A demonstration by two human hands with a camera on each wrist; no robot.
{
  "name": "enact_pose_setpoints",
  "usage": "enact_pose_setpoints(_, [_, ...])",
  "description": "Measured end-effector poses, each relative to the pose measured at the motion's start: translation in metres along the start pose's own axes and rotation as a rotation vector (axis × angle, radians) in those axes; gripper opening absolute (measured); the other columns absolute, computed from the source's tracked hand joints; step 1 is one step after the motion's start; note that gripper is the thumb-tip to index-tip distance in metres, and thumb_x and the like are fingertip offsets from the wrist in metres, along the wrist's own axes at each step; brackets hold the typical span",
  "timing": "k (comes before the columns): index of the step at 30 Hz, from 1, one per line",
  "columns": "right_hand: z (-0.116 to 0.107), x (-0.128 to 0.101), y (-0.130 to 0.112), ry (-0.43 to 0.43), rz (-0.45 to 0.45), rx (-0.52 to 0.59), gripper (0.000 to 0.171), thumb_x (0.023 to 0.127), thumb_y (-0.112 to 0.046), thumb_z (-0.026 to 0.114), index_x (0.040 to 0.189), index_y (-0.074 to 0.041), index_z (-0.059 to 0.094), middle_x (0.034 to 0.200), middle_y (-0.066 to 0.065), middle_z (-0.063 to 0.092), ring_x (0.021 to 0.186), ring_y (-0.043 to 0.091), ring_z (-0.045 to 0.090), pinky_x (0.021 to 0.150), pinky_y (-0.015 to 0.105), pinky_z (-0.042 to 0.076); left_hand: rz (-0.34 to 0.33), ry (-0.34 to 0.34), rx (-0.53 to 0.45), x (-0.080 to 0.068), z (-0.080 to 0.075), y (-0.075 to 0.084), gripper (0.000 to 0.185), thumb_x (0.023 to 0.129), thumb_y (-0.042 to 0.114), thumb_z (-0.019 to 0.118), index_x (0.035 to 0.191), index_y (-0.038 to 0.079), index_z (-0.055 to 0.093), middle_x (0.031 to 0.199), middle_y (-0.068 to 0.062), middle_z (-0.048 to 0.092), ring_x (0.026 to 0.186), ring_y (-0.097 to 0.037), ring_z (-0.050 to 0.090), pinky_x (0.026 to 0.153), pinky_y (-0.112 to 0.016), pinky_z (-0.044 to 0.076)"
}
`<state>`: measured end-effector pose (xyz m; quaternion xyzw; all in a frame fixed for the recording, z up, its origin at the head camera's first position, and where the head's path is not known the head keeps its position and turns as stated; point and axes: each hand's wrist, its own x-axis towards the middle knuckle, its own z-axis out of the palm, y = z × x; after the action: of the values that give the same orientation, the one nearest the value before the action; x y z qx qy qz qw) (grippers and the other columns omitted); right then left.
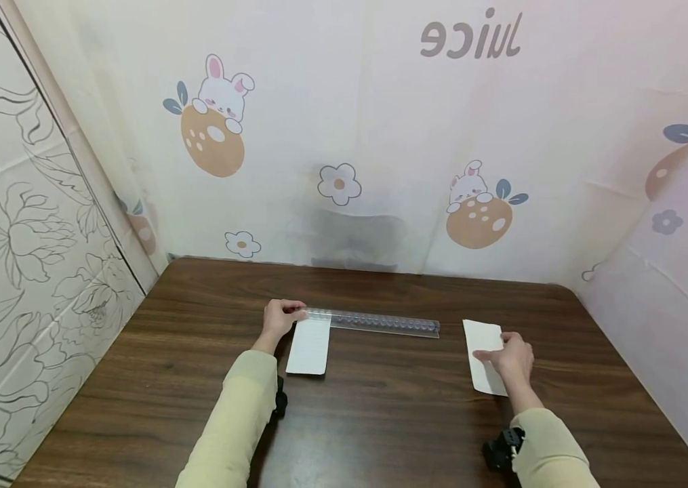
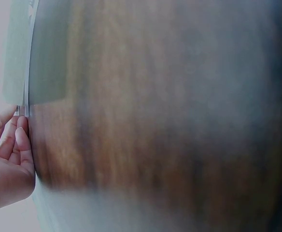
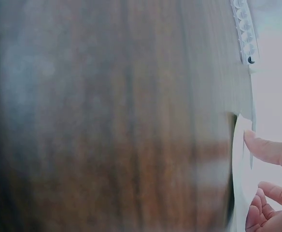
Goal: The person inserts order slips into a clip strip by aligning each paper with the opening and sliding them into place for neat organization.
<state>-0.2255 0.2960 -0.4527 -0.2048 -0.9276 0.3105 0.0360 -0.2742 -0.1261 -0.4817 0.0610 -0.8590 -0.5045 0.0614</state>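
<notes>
A clear plastic ruler (image 1: pixel 386 323) lies across the table, and its left end overlaps the top of a lined white sheet of paper (image 1: pixel 308 349). My left hand (image 1: pixel 279 320) pinches that ruler end at the paper's top left corner. In the left wrist view the fingers of my left hand (image 2: pixel 15 150) are curled by the ruler's edge (image 2: pixel 27 72). To the right, my right hand (image 1: pixel 511 356) holds a second white sheet of paper (image 1: pixel 479 339), its thumb across the face. The right wrist view shows this sheet (image 3: pixel 240 164) bent slightly, with a dark gap beside it.
Both papers lie on a brown wood-grain table (image 1: pixel 392 407). A patterned cloth (image 1: pixel 380 135) hangs behind the table's back edge, and a flower-drawn panel (image 1: pixel 26 237) stands on the left. Black wrist cameras (image 1: pixel 502 447) sit at both sleeves.
</notes>
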Motion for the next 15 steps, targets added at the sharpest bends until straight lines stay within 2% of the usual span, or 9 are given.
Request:
enact_pose_setpoints(11, [0.0027,0.0011,0.0005,0.015,-0.013,0.048,0.072,0.065,-0.010,0.076,0.122,0.012,0.037,0.115,0.033,0.038,0.107,0.047,0.031,0.089,0.052,0.026,0.002,0.002,-0.012,-0.0007,-0.0007,0.0010,0.011,0.076,0.011,0.070,0.086,0.005,0.072,0.082,-0.006,0.063,0.070,-0.017,0.051,0.061,-0.029,0.041])
enact_pose_setpoints(15, [0.0022,0.0012,0.0012,0.024,-0.015,0.061,0.069,0.066,-0.006,0.074,0.121,0.012,0.038,0.119,0.033,0.040,0.108,0.046,0.034,0.089,0.051,0.029,-0.001,0.002,-0.007,-0.0009,-0.0009,0.0013,0.011,0.077,0.011,0.070,0.086,0.005,0.072,0.081,-0.006,0.063,0.070,-0.017,0.050,0.061,-0.029,0.041])
